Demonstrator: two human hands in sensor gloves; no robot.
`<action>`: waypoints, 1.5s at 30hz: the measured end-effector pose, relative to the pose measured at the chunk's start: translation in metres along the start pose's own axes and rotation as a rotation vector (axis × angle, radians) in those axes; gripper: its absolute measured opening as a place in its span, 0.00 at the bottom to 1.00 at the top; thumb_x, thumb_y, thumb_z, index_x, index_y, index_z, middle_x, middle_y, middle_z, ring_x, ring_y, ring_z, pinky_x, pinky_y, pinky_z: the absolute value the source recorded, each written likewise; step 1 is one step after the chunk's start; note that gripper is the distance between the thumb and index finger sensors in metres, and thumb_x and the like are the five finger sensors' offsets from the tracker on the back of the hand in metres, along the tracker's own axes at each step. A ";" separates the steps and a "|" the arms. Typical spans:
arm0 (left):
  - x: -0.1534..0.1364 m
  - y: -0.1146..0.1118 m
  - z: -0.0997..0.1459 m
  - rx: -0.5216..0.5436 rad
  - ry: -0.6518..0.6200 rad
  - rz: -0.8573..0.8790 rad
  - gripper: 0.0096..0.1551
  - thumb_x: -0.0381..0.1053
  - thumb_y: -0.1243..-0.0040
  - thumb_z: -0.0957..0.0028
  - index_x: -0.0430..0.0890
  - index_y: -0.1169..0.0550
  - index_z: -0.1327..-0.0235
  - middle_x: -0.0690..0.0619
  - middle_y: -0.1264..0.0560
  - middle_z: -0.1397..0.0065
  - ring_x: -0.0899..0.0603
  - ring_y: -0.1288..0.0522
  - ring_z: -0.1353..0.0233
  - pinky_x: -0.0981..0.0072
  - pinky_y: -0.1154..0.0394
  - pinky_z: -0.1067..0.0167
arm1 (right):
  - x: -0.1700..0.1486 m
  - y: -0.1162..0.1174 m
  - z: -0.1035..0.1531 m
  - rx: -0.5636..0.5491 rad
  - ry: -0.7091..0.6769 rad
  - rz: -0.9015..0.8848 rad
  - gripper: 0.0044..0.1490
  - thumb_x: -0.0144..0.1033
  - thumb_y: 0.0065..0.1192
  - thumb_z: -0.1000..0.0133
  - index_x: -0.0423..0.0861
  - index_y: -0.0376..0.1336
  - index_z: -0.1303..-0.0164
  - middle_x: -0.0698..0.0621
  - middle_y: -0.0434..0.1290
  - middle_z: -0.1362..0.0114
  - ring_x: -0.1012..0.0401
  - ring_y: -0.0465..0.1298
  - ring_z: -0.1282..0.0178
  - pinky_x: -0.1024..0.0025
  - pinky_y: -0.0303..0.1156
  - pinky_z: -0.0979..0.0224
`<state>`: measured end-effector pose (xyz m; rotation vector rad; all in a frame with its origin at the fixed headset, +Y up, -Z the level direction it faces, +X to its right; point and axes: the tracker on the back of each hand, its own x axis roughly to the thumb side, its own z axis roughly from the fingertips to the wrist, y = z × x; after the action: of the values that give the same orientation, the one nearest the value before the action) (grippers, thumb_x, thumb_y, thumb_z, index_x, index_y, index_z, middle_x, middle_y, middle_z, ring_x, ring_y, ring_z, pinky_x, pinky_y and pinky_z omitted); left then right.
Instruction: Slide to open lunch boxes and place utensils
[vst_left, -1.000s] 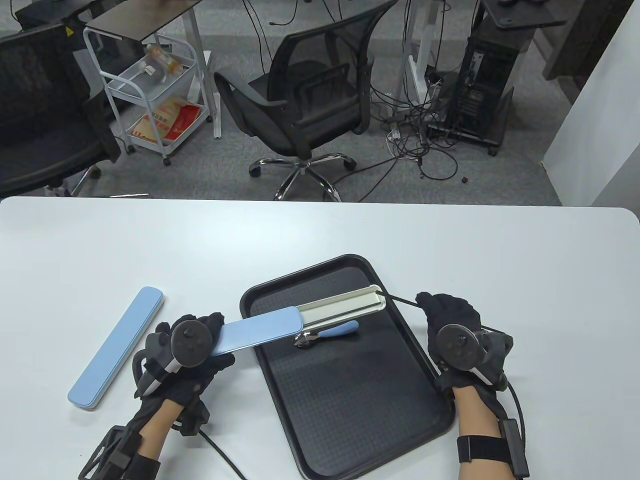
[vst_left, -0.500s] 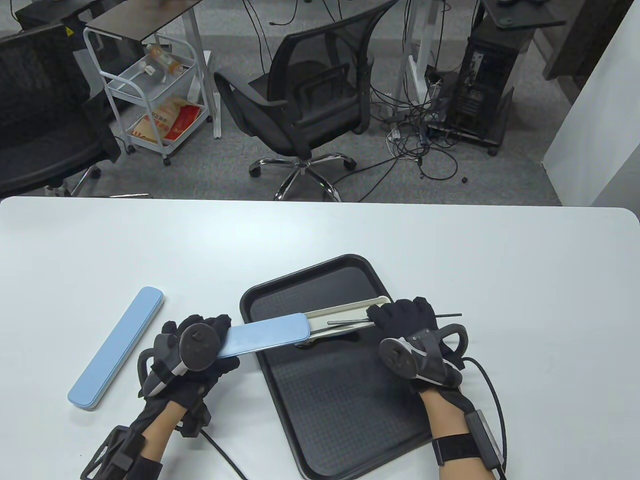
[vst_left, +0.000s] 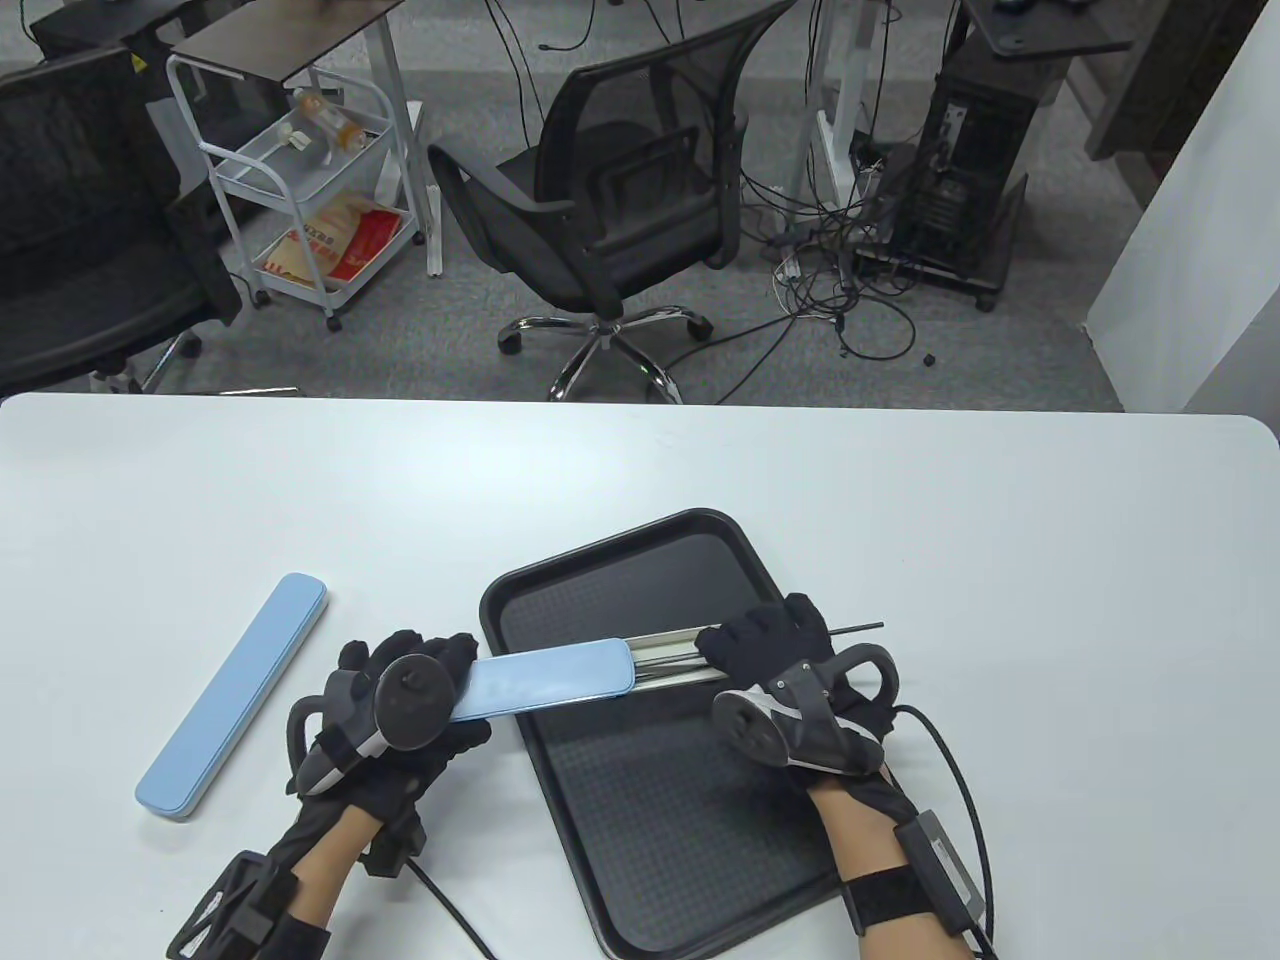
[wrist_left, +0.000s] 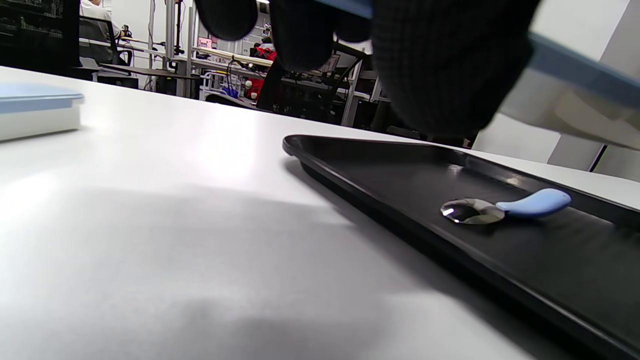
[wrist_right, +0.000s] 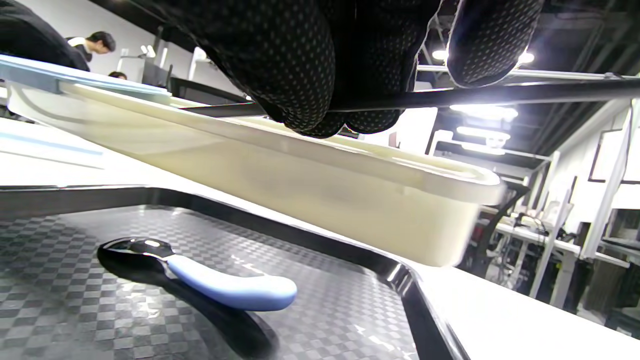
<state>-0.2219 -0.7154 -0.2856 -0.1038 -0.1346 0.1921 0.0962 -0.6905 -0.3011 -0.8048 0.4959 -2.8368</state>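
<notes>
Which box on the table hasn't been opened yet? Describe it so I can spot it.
On the white table, look left of the black tray. The closed blue box lies flat by itself, beyond the left hand. Unlike the open box held over the tray, no hand touches it.

The tray (wrist_right: 350, 295) is black plastic, its floor embossed with a fine checker texture – semi-gloss, with a smoother, shinier rim. The spoon (wrist_right: 200, 275) has a mirror-polished metal bowl and a smooth, satiny pale-blue plastic handle. The held case's lid (vst_left: 550, 680) is matt light-blue plastic; its body (wrist_right: 310, 180) looks like cream plastic with a soft sheen. The chopsticks (wrist_right: 500, 95) appear dark and smooth, faintly glossy. The second case (vst_left: 235, 695) on the table shows the same matt blue finish. Both gloves, on the left hand (vst_left: 400, 720) and right hand (vst_left: 790, 670), are black knitted cloth – dotted with a fine grid. The table (vst_left: 900, 480) is smooth white laminate with a dull sheen.
</notes>
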 end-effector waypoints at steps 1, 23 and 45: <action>0.000 0.000 0.000 0.000 -0.002 0.001 0.54 0.65 0.24 0.55 0.55 0.40 0.20 0.56 0.35 0.18 0.36 0.42 0.14 0.24 0.53 0.22 | 0.002 0.000 -0.001 0.005 -0.002 0.002 0.26 0.27 0.75 0.44 0.58 0.68 0.38 0.56 0.79 0.33 0.51 0.76 0.29 0.37 0.66 0.25; 0.004 -0.003 0.000 -0.024 -0.059 0.023 0.54 0.65 0.25 0.56 0.55 0.40 0.20 0.57 0.35 0.18 0.36 0.41 0.14 0.23 0.50 0.23 | 0.031 -0.012 -0.014 0.046 -0.080 -0.104 0.26 0.29 0.78 0.45 0.56 0.69 0.37 0.54 0.81 0.34 0.51 0.77 0.29 0.37 0.67 0.25; 0.001 -0.002 0.000 -0.031 -0.053 0.065 0.54 0.65 0.25 0.56 0.55 0.40 0.20 0.56 0.35 0.18 0.36 0.41 0.14 0.22 0.50 0.23 | 0.031 -0.025 -0.014 -0.025 -0.075 -0.212 0.26 0.31 0.78 0.45 0.55 0.70 0.37 0.53 0.81 0.34 0.48 0.75 0.27 0.36 0.66 0.25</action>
<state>-0.2208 -0.7177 -0.2851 -0.1337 -0.1876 0.2583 0.0607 -0.6703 -0.2886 -1.0209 0.4610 -2.9822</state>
